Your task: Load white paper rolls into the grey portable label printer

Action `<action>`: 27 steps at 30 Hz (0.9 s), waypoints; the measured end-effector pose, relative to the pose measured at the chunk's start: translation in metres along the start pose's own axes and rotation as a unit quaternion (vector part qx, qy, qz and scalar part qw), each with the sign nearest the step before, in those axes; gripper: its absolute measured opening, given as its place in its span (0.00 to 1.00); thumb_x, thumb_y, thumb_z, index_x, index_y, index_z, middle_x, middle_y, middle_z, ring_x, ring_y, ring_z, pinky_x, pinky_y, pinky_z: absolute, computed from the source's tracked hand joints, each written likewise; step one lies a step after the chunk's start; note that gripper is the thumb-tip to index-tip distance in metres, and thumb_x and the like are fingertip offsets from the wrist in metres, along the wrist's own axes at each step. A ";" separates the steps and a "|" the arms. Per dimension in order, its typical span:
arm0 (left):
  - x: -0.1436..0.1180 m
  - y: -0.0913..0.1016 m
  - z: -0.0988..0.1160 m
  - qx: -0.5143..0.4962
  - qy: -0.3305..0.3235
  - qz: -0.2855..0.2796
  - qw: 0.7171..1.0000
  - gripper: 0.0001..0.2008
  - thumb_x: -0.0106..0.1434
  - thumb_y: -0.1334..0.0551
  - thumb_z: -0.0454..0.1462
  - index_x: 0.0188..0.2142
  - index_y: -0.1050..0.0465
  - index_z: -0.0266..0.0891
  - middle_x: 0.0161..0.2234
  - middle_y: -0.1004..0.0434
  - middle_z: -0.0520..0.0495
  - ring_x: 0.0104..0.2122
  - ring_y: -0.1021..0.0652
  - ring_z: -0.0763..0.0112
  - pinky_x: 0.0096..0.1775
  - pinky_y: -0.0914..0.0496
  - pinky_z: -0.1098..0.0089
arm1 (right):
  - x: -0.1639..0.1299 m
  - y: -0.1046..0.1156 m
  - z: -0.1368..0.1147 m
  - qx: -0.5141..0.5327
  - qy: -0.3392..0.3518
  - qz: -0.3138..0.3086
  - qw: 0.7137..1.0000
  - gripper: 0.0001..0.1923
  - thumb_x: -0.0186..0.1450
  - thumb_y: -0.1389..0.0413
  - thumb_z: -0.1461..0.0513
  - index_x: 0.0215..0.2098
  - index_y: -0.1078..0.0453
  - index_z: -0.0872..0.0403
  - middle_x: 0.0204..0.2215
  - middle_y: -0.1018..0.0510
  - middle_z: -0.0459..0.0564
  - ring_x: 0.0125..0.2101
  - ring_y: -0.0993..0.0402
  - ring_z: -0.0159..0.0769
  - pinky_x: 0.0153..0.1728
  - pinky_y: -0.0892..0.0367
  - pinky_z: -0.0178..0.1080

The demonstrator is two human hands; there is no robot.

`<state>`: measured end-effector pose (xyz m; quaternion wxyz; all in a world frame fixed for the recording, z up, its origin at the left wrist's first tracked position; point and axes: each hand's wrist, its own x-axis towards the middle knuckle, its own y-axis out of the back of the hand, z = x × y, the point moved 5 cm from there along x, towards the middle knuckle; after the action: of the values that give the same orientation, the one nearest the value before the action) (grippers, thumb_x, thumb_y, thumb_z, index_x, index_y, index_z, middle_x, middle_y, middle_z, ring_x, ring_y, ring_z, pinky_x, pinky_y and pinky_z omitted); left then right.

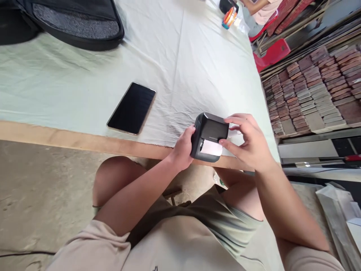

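A small black portable thermal printer (214, 128) is held at the table's front edge, its lid raised and a white paper roll (211, 147) showing in the bay. My left hand (182, 148) is closed around the printer's left side, thumb on top and the other fingers hidden beneath. With thumb and fingertips, my right hand (248, 139) grips the right edge near the lid. Something small and whitish, too unclear to name, shows behind the right fingers. Left of the printer, a smartphone (132, 108) lies flat with a dark screen.
A pale cloth covers the table (158, 49). A black and grey bag (81, 22) lies at the far left. Rolls of coloured tape (229, 18) sit at the far end, near another person (263, 11). Stacked bricks (313, 90) and a red chair (272, 54) stand at right.
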<state>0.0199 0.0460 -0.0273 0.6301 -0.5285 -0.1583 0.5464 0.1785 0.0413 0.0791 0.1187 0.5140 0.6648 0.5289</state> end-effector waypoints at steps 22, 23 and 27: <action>-0.001 -0.004 0.004 0.023 -0.004 -0.074 0.997 0.17 0.56 0.26 0.47 0.36 0.28 0.43 0.29 0.23 0.52 0.36 0.16 0.59 0.36 0.23 0.67 | 0.049 -0.011 -0.007 -0.229 -0.054 -0.157 0.959 0.12 0.69 0.36 0.56 0.49 0.16 0.44 0.34 0.11 0.46 0.26 0.22 0.39 0.29 0.41 0.41; -0.001 -0.004 0.004 0.027 -0.003 -0.075 0.997 0.17 0.56 0.25 0.46 0.36 0.28 0.42 0.29 0.24 0.53 0.33 0.18 0.64 0.34 0.25 0.69 | 0.052 -0.014 -0.008 -0.251 -0.052 -0.184 0.949 0.14 0.68 0.35 0.56 0.51 0.15 0.43 0.33 0.11 0.47 0.26 0.21 0.41 0.28 0.44 0.41; -0.002 -0.003 0.004 0.049 -0.008 -0.074 0.996 0.15 0.59 0.25 0.45 0.38 0.26 0.42 0.31 0.25 0.54 0.30 0.24 0.71 0.32 0.27 0.73 | 0.063 -0.021 -0.009 -0.269 -0.057 -0.243 0.930 0.14 0.64 0.35 0.59 0.47 0.15 0.46 0.32 0.12 0.49 0.27 0.21 0.44 0.26 0.50 0.41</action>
<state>0.0182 0.0467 -0.0223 0.6926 -0.4799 -0.1752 0.5093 0.1322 0.0888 0.0904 0.4150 0.3151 0.5941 0.6128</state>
